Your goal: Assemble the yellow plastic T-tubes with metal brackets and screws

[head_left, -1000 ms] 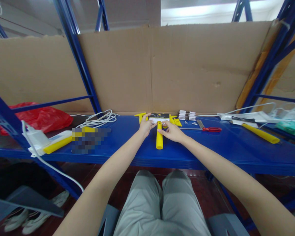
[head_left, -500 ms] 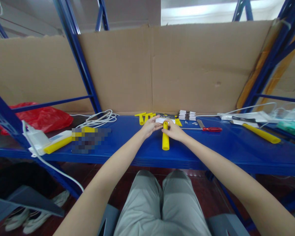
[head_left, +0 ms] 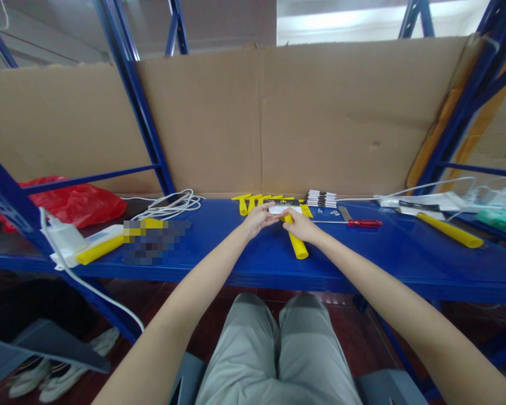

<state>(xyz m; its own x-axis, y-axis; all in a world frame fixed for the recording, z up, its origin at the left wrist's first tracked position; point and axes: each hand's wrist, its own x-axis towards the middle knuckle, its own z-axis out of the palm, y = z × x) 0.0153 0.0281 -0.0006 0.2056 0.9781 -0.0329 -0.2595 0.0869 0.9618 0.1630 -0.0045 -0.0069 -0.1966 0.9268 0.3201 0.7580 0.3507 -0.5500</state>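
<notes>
My right hand is closed round the upper part of a yellow tubular handle, whose wide end slants down toward me and to the right. My left hand is beside it, fingers bent and meeting the right fingertips at the handle's far end. Whatever lies between the left fingers is too small and covered to make out. Just behind the hands lies a white and black packet. Several yellow T-shaped scrapers lie in a row left of it.
Right of my hands are a stack of white packets, small metal parts and a red-handled screwdriver. A yellow handle lies far right. At left are white cables, a power strip and a red bag. Cardboard stands behind.
The handle's near end has swung to the right, and its wide opening has turned. My right fingers have shifted along its top. My left hand has barely moved.
</notes>
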